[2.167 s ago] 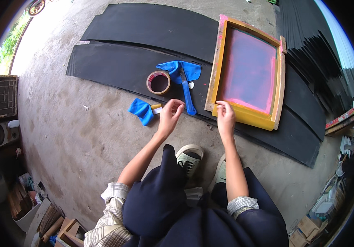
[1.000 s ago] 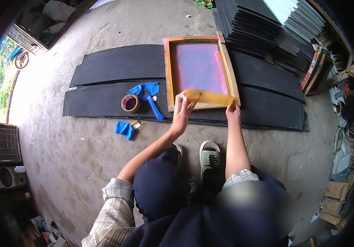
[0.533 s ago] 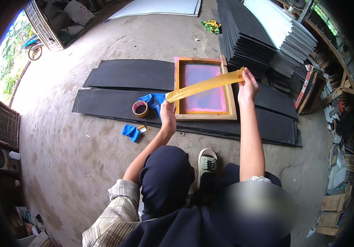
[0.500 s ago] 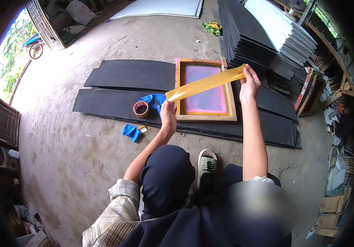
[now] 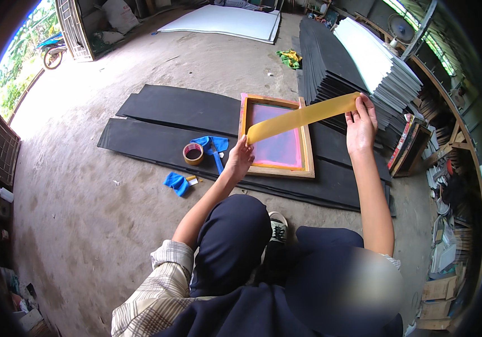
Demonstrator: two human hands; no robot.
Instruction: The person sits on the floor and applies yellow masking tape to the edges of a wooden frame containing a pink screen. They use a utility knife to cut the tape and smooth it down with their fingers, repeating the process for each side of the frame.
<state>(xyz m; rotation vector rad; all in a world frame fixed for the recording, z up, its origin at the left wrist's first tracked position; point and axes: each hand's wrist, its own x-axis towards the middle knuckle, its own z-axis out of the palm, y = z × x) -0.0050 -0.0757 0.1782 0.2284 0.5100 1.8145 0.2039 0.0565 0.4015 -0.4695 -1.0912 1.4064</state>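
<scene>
Concrete workshop floor, black sheets (image 5: pixel 173 106) laid across mid-frame. I see my left hand (image 5: pixel 240 160) and right hand (image 5: pixel 361 121) each pinching an end of the yellow tape strip (image 5: pixel 303 117), stretched above the wooden screen frame (image 5: pixel 277 137). I judge it light, floppy, probably sticky; best held by the ends.

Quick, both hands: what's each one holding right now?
Left hand: shut on the near end of the yellow tape strip.
Right hand: shut on its far end.
</scene>
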